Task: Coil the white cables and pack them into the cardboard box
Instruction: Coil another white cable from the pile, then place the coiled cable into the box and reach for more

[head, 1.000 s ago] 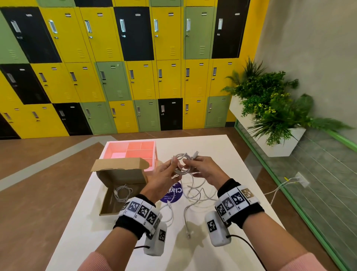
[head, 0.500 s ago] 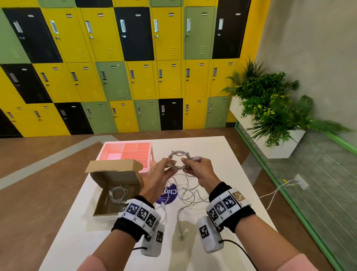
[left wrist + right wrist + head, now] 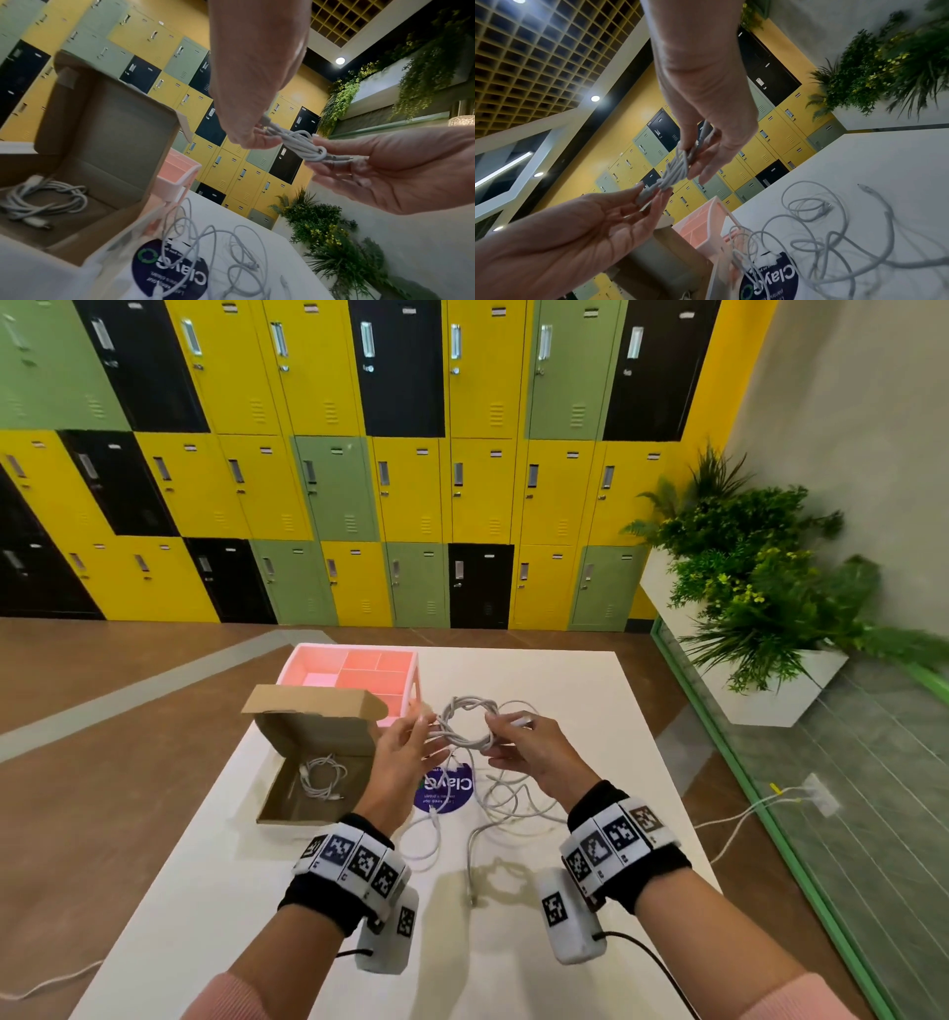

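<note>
The coiled white cable (image 3: 466, 725) was held in the air above the middle of the tabletop, between the two hands. The left hand (image 3: 405, 757) pinched one side of the ring between thumb and fingertips, its other fingers loosely spread; the right hand (image 3: 529, 752) pinched the opposite side, with a plug end under its thumb. In the left wrist view the same bundle (image 3: 303, 146) showed as several tight loops caught between both sets of fingertips. Below it a tangle of loose white cables (image 3: 508, 803) lay sprawled over the middle of the white table (image 3: 565, 690), one strand running toward the near edge. The cardboard box (image 3: 313, 752) stood open near the left edge, its lid tilted up at the far side, and one coiled cable (image 3: 322, 775) already lay on its floor. Just behind the box, toward the far left corner, sat a pink divided tray (image 3: 354, 672); nothing could be made out in its compartments. A round dark blue sticker (image 3: 444, 788) was stuck on the tabletop between the box and the loose cables, partly under them, reading "Clay" in large white letters seen upside down, with a green circular mark beside it; the smaller lines were too blurred to read.
</note>
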The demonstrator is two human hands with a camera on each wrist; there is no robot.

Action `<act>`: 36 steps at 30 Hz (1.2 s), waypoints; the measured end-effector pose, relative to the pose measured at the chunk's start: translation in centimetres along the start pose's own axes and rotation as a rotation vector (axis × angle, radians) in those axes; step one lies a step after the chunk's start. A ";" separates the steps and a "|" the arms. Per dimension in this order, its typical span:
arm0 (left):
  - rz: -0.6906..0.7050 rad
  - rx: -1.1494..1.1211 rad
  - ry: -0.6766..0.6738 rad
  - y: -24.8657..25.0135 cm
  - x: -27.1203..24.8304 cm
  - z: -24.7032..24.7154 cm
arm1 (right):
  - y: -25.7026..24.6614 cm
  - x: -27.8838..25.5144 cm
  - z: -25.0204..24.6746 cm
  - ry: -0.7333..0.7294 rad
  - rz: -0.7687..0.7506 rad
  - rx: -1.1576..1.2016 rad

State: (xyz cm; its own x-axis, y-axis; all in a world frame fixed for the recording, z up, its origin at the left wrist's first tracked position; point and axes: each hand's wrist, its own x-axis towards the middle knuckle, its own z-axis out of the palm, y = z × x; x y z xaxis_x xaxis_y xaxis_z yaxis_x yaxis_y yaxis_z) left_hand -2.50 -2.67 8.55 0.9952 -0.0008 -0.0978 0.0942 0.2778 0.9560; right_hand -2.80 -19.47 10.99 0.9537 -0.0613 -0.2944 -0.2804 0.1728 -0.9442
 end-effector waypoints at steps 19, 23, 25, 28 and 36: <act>-0.094 0.274 0.132 0.1 -3.3 -12.0 | 6.6 0.4 8.9 -0.200 0.159 -0.506; -0.088 0.308 0.202 0.0 -1.6 -15.4 | 7.8 1.7 12.5 -0.156 0.129 -0.537; -0.097 0.344 0.209 0.0 -0.5 -16.8 | 8.4 2.5 14.2 -0.119 0.106 -0.558; -0.133 0.372 0.180 -0.1 1.2 -18.9 | 9.1 3.7 16.0 -0.057 0.115 -0.581; -0.238 0.504 0.125 -1.5 5.3 -22.8 | 11.9 6.5 19.4 0.094 0.163 -0.590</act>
State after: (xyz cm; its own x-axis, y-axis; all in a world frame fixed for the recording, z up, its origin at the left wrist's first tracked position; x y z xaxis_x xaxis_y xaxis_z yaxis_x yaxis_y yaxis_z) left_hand 2.02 18.79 0.33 0.9371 0.1149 -0.3297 0.3472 -0.2090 0.9142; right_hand 2.13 1.26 0.72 0.8875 -0.1708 -0.4280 -0.4600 -0.3837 -0.8007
